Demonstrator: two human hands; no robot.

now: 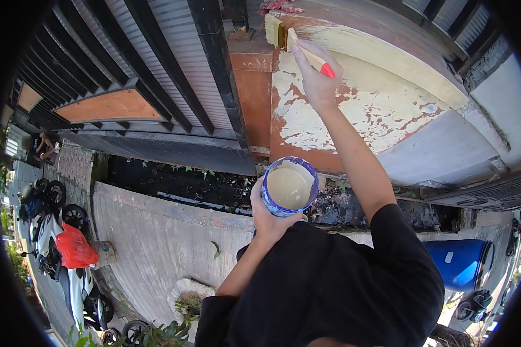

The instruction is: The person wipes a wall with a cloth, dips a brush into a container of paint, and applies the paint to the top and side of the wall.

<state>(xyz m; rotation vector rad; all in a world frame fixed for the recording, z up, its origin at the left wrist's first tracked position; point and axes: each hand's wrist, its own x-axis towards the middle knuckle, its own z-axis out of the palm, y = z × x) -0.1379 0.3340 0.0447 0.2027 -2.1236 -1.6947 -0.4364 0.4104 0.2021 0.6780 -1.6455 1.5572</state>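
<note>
My right hand [321, 81] is closed around the handle of a wide paintbrush [291, 39]. The brush has a wooden handle with a red end, and its cream-coated bristles touch the upper left edge of the wall [376, 75]. Fresh cream paint covers the wall's top band, while peeling pale patches show reddish brown beneath lower down. Close to my body, my left hand [264, 217] grips a blue-and-white paint can [289, 186] from its left and lower side. Cream paint fills part of the open can, and its rim is smeared.
A black metal fence [211, 63] stands at the left of the wall. Below runs a dark ditch [173, 185] beside a concrete path [150, 231]. Motorbikes and a red plastic bag [75, 246] are at left; a blue barrel [457, 263] lies at right. A person [43, 147] sits far left.
</note>
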